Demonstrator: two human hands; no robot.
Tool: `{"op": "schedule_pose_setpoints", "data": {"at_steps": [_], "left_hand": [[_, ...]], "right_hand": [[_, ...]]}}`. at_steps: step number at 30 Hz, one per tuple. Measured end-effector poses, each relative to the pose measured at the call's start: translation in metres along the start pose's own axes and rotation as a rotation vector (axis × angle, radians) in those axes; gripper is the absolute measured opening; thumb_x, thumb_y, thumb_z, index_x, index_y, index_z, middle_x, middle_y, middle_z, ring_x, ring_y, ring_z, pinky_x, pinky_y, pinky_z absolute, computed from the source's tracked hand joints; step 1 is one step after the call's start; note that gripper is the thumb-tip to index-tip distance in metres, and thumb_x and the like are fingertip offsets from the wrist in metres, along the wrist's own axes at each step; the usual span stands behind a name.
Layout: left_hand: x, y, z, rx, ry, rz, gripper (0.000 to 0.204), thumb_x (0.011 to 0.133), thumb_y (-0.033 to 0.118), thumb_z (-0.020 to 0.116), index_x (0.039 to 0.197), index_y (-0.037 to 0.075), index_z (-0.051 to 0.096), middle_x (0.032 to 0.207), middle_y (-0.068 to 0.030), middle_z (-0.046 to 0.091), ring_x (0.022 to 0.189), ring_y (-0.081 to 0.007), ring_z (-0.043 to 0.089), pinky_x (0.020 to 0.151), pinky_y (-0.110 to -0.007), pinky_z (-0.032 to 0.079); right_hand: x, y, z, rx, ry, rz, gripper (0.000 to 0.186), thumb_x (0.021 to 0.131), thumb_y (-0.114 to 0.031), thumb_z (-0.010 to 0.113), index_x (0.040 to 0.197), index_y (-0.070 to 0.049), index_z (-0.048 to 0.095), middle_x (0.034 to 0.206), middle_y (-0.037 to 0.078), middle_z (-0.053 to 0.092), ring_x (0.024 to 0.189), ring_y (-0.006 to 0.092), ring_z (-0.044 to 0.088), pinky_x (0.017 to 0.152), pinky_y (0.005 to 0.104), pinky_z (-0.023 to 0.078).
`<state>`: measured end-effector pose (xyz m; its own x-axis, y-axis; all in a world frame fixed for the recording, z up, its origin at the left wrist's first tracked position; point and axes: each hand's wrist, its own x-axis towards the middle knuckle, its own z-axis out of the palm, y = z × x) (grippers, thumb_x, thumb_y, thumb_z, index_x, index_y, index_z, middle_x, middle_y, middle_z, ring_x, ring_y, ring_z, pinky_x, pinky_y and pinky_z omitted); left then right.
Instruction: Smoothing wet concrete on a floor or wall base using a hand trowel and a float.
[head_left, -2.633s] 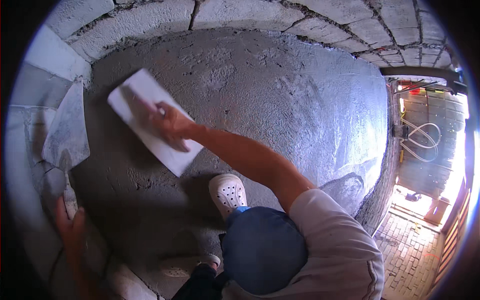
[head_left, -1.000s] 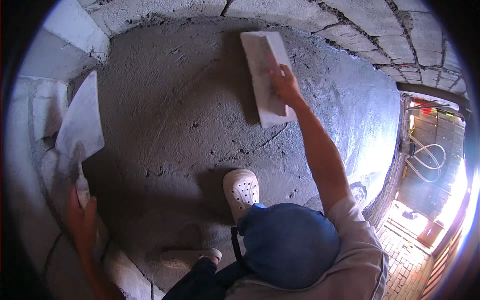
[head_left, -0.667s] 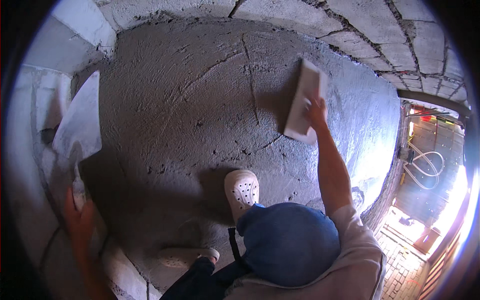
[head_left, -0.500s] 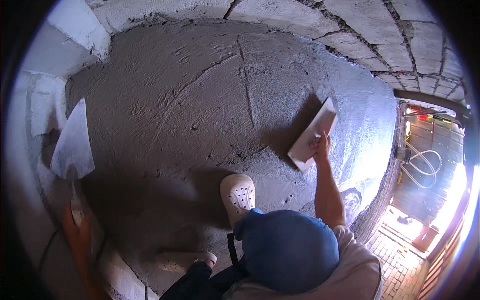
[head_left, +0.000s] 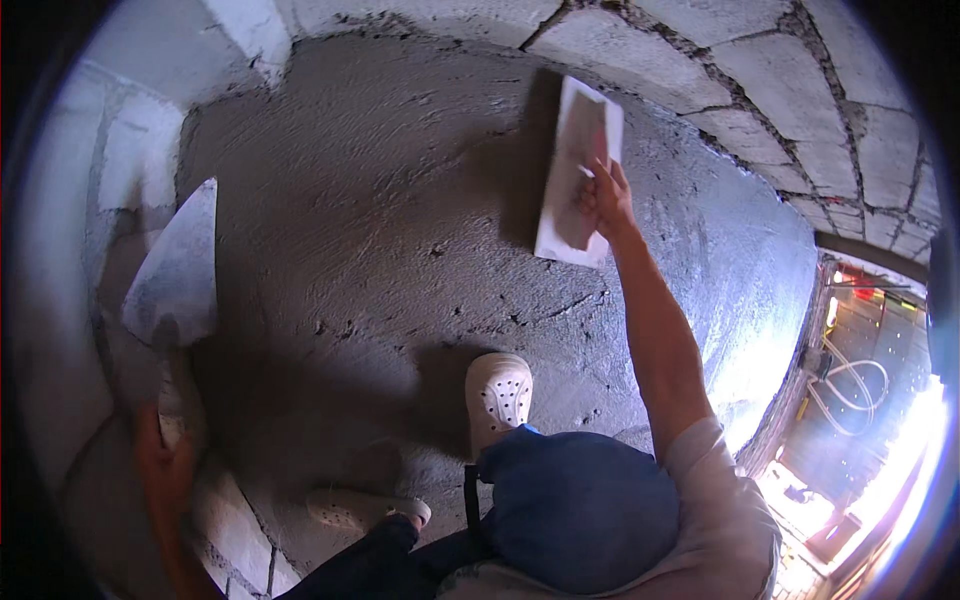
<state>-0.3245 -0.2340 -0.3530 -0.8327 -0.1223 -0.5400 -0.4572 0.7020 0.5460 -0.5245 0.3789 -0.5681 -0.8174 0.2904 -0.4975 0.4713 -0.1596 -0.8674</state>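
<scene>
My right hand [head_left: 608, 198] is closed round the handle of a pale plastering float [head_left: 557, 215]. The float is against or just over the rough grey mortar [head_left: 360, 190], near the far block wall; whether its face touches is hidden. At the left, my left hand [head_left: 166, 468] grips the handle of a pointed brick trowel [head_left: 182, 270]. Its broad blade points away from me and is smeared with grey. The trowel is held up near the left edge of the mortar, apart from the float.
Block walls [head_left: 640, 60] bound the mortar at the far side and left. My pale clogs [head_left: 498, 395] show at the mortar's near side. A blue cloth-covered bulge [head_left: 580, 510] hides part of the foreground. At right, a bright opening has a coiled white hose [head_left: 850, 395].
My right hand has carried the float away from me and somewhat leftward, turning it more upright in the picture. The trowel stays in my left hand. The whole view has shifted slightly.
</scene>
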Motion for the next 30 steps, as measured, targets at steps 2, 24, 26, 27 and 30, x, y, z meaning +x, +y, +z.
{"op": "schedule_pose_setpoints", "data": {"at_steps": [2,24,26,27,30], "left_hand": [[-0.014,-0.007,-0.003,-0.007,-0.013,-0.008,0.048,0.079,0.01,0.055,0.125,-0.003,0.047,0.112,-0.0155,0.056,0.102,-0.0217,0.052,0.092,-0.034,0.039],[-0.045,-0.004,-0.005,0.124,0.208,-0.206,0.06,0.078,0.016,0.06,0.131,-0.004,0.043,0.123,-0.0229,0.053,0.114,-0.0315,0.051,0.099,-0.041,0.037],[-0.037,-0.005,0.005,0.155,0.231,-0.159,0.062,0.078,0.017,0.061,0.133,-0.004,0.041,0.127,-0.0239,0.05,0.117,-0.0329,0.049,0.1,-0.042,0.036],[-0.041,-0.02,0.007,0.171,0.298,-0.114,0.063,0.079,0.019,0.06,0.134,-0.004,0.04,0.128,-0.0238,0.049,0.118,-0.033,0.048,0.101,-0.042,0.035],[-0.056,-0.035,0.002,0.171,0.395,-0.161,0.064,0.08,0.023,0.058,0.134,-0.004,0.038,0.126,-0.0235,0.05,0.117,-0.0341,0.048,0.1,-0.043,0.035]], "right_hand": [[0.002,-0.002,0.05,-0.066,-0.08,0.008,0.024,0.09,-0.028,0.059,0.106,-0.013,0.049,0.06,-0.001,0.044,0.043,0.0097,0.043,0.037,0.0266,0.039],[-0.185,0.055,0.254,-0.578,-1.365,0.249,0.053,0.09,-0.032,0.058,0.133,-0.006,0.041,0.077,0.004,0.052,0.061,0.0112,0.049,0.051,0.0293,0.044],[-0.19,0.055,0.246,-0.649,-1.501,0.512,0.052,0.089,-0.035,0.06,0.131,-0.008,0.044,0.071,0.0,0.046,0.059,0.0097,0.041,0.048,0.0284,0.039],[-0.192,0.051,0.243,-0.649,-1.47,0.504,0.052,0.089,-0.035,0.06,0.131,-0.008,0.044,0.071,0.0,0.046,0.059,0.0097,0.041,0.048,0.0284,0.039],[-0.195,0.023,0.227,-0.679,-1.562,0.313,0.044,0.09,-0.03,0.058,0.125,-0.006,0.048,0.077,0.005,0.056,0.071,0.0157,0.055,0.061,0.0298,0.048]]}}
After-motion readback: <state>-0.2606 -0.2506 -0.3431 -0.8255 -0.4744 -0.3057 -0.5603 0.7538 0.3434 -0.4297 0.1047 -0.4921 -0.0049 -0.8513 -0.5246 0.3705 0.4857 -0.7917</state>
